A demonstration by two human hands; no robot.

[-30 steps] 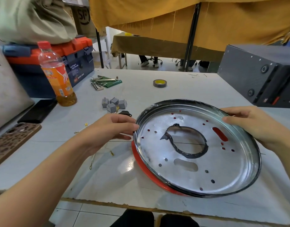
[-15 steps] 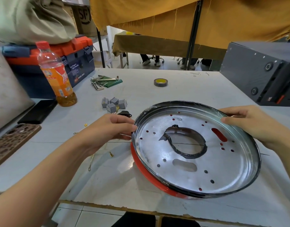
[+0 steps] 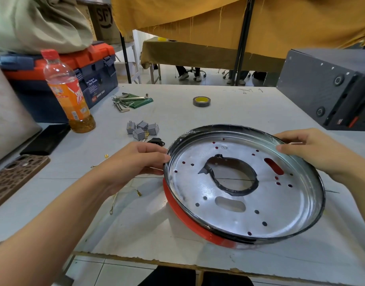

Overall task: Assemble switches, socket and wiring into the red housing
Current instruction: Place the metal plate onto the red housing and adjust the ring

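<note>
While both hands steady the housing, nothing is fitted into it yet.

Far left of frame: patterned phone case point(image 3: 16, 174) and a black phone point(image 3: 46, 138) lying flat near the table point(image 3: 229, 104) edge. One orange drink bottle point(image 3: 69, 93) upright, in front of a blue-and-orange toolbox point(image 3: 78, 77).

Left of centre: one bundle of hex keys point(image 3: 124, 103) on a green pouch. Below it, grey switches point(image 3: 142, 129) in a tight cluster; I count four, possibly five, since they overlap. One black socket point(image 3: 156, 141) just beside them, nearly touching the left hand point(image 3: 134, 162). Thin yellow wires point(image 3: 126, 195) with brass terminals trail under that forearm; count unclear, at least two ends show.

Left hand: fingers curled on the left rim of the red housing point(image 3: 198, 230), thumb on top, gripping it.

Centre: housing is a round shallow pan, silver inside, red outside, resting tilted on the table. One large ragged central opening, two oblong slots, many small holes.

Upper centre: one roll of tape point(image 3: 201, 101).

Right hand point(image 3: 313, 153): grips the upper right rim, fingers curled over it.

Far right: one dark grey box point(image 3: 330, 89).

Judgement: parts lie up and left of the housing, so the left hand is much the nearer for picking up a switch or the socket.
</note>
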